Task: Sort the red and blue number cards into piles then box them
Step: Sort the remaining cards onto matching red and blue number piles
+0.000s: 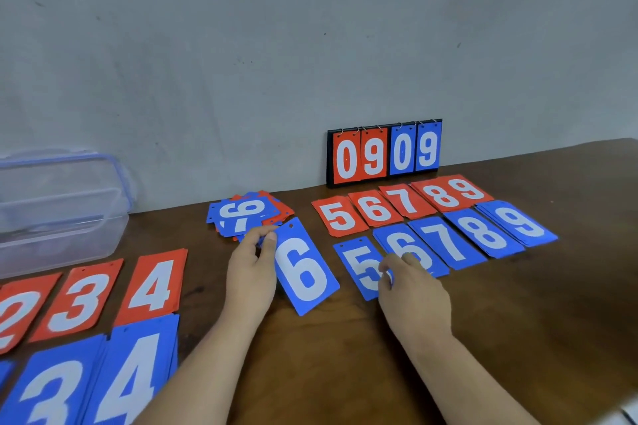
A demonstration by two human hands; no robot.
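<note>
A: Left hand (250,272)?
B: Pinches the blue 6 card (305,272), between the mixed heap (247,214) and the blue 5 pile (359,266).
A: Right hand (414,290)?
B: Fingertips on that 5 pile. Whether it grips, I cannot tell.

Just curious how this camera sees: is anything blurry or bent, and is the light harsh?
Head view: the clear plastic box at the left edge is blurred; the blue 4 card bottom left looks stretched by the wide lens; light is soft, no glare.
</note>
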